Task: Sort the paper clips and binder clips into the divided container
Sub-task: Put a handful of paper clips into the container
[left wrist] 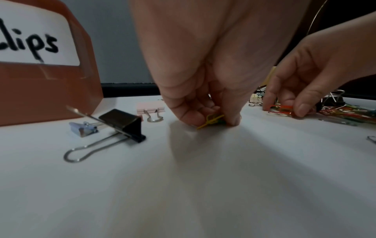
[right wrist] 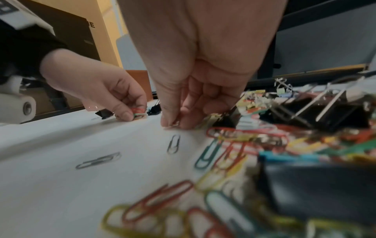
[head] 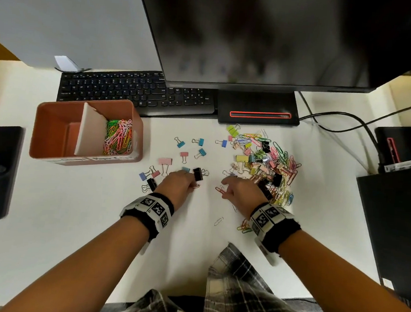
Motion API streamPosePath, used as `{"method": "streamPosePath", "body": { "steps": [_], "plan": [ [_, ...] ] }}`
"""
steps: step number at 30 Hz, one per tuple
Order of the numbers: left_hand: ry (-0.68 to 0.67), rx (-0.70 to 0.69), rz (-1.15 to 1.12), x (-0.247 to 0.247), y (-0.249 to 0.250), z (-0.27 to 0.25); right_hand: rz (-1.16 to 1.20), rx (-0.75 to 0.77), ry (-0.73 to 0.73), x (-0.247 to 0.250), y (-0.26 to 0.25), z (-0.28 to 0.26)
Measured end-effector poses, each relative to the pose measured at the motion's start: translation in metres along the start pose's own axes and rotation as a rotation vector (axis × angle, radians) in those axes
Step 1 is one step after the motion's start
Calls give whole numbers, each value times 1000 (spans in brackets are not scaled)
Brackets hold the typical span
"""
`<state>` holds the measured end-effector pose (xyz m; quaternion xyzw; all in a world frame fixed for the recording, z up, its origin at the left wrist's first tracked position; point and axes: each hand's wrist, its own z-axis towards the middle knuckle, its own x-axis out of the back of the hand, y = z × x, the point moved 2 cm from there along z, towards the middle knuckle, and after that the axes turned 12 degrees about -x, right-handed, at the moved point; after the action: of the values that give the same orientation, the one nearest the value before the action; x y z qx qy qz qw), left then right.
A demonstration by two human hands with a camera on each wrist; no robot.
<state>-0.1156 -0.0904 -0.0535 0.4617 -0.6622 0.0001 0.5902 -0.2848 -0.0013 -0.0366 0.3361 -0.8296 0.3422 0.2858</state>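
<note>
Landmark: the terracotta plastic divided container, boxy with rounded corners, on the smooth white desk.
Loose silver paper clip: thin bent wire, nearest the person, well right of the container.
Left hand: fingertips bunched down on the desk, pinching a few coloured wire paper clips, right of the container and nearer the person.
Right hand: further right, thumb and fingers pinching at orange and silver paper clips on the desk.
Black binder clip: folded glossy metal with silver wire loops, just left of the left hand.
Scattered binder clips: pastel pink and blue, between the container and the pile.
Mixed pile: a tangle of coloured wire clips and boxy binder clips, far right of the container.
Container contents: right compartment holds bright paper clips; a white card divider leans beside them.
Behind the container: black keyboard, matte keys.
</note>
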Motion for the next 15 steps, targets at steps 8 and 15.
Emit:
{"method": "streamPosePath", "body": {
  "steps": [8, 15],
  "plan": [
    [28, -15, 48, -5, 1, -4, 14, 28, 76, -9, -5, 2],
    [136, -33, -84, 3, 11, -14, -3, 92, 14, -6, 1, -15]
  ]
}}
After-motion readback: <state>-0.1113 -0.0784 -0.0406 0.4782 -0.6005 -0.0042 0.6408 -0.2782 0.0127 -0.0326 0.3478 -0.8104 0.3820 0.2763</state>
